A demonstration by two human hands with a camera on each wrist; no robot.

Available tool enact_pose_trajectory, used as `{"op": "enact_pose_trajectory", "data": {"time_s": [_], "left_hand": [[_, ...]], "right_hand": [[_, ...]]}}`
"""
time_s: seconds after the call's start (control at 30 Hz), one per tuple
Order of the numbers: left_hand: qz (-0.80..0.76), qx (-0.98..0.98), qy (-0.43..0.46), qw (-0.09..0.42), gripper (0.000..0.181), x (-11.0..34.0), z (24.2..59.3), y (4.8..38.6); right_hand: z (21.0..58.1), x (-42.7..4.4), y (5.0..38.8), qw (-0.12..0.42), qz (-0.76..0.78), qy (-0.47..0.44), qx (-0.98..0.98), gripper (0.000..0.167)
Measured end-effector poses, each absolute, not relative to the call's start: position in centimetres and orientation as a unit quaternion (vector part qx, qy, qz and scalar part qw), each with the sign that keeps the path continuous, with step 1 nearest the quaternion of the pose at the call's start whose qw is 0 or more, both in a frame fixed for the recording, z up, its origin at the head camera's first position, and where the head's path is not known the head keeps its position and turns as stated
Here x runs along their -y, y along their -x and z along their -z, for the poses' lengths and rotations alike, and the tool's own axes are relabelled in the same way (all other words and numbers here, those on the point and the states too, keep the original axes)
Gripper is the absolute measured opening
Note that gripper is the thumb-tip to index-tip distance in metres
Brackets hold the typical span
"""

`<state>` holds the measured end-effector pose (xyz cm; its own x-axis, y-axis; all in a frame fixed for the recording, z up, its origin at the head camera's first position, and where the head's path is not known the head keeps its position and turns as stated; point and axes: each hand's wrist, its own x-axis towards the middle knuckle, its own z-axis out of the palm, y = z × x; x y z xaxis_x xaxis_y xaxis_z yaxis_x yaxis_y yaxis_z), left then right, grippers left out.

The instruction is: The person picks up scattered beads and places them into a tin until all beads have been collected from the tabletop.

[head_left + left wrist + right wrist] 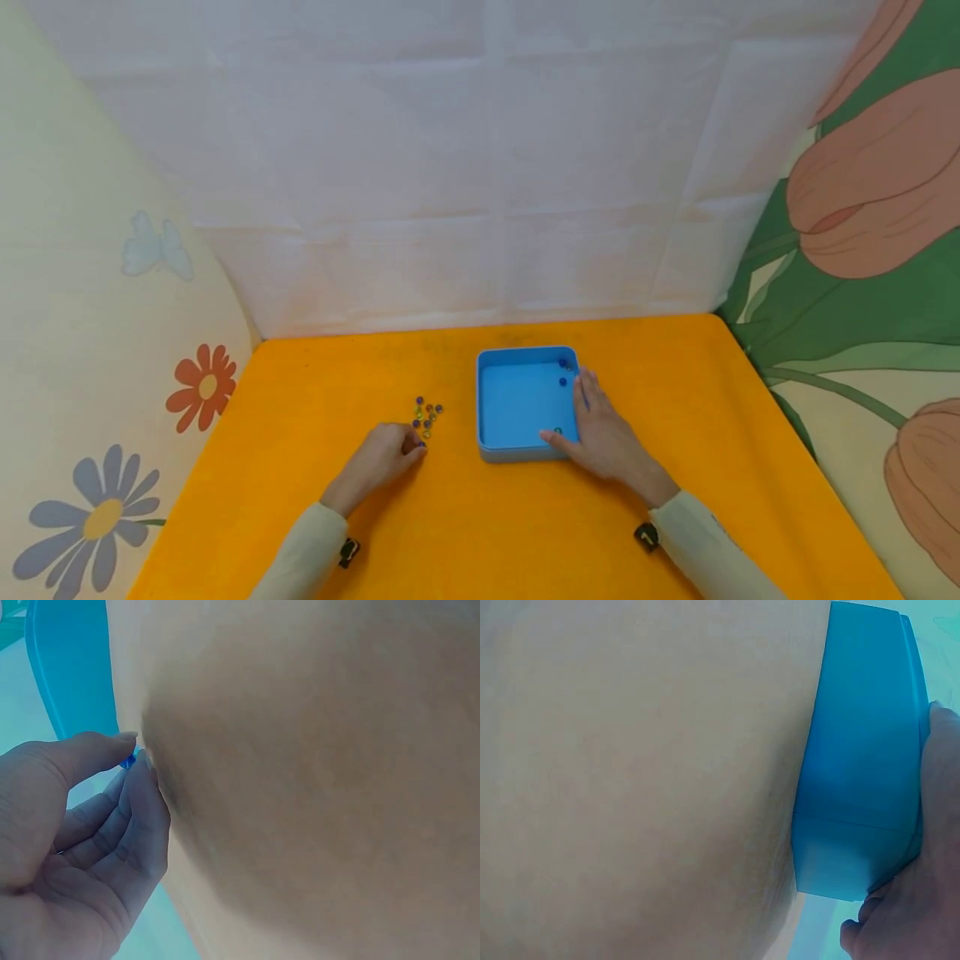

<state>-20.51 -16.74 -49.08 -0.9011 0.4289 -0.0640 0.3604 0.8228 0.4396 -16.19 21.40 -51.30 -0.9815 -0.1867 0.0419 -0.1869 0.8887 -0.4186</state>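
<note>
My left hand (382, 457) pinches a small blue marble (128, 760) between thumb and fingertips, low over the table in the head view. Just beyond its fingers lies a loose group of several glass marbles (430, 408), dark blue and yellowish. To the right stands a shallow square blue box (489, 455) with its top uncovered. My right hand (611, 437) holds the box at its near right corner, the thumb over the front rim and the fingers along the right side. Inside, a few marbles (562, 382) lie near the right wall, and a greenish marble (558, 431) is beside the thumb.
A yellow-orange cloth (480, 533) covers the table. Behind it hangs a white sheet (487, 167). Flower-patterned cloths stand at the left (97, 350) and right (847, 333). In both wrist views the table surface fills much of the frame.
</note>
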Motion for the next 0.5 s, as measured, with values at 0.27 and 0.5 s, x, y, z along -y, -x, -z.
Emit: {"op": "enact_pose_trajectory", "data": {"time_s": [0.27, 0.5], "left_hand": [[-0.219, -0.952, -0.200, 0.078, 0.007, 16.45, 48.84, 20.46], [-0.227, -0.952, -0.193, 0.074, 0.005, 16.16, 48.67, 20.44]], "right_hand": [[51.21, -21.33, 16.20, -0.001, -0.220, -0.097, 0.971, 0.116], [51.18, -21.37, 16.21, -0.003, -0.218, -0.097, 0.971, 0.116]]}}
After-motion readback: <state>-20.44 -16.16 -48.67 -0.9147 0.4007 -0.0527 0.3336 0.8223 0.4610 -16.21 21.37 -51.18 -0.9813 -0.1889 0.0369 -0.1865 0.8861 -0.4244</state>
